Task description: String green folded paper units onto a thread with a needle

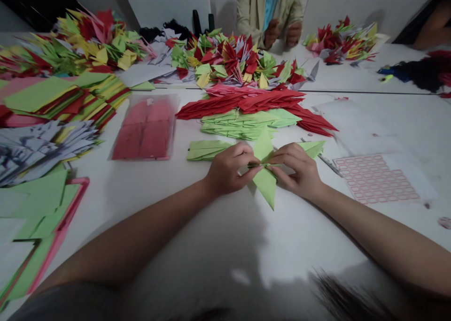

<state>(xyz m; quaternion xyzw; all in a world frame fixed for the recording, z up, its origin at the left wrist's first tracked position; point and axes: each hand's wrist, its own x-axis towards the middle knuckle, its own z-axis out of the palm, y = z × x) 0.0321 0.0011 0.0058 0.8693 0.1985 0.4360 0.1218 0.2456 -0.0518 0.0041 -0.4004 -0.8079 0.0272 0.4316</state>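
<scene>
Over the white table my left hand and my right hand both pinch one light green folded paper piece, a pointed diamond shape with tips up and down. The fingers of both hands are closed on its middle crease. Just behind my left hand lies a flat green folded piece. Another green piece pokes out behind my right hand.
Stacks of folded green and red pieces lie behind. Piles of coloured origami cover the far table. Flat paper stacks sit left, a red packet, a sticker sheet right. Another person's hands rest opposite.
</scene>
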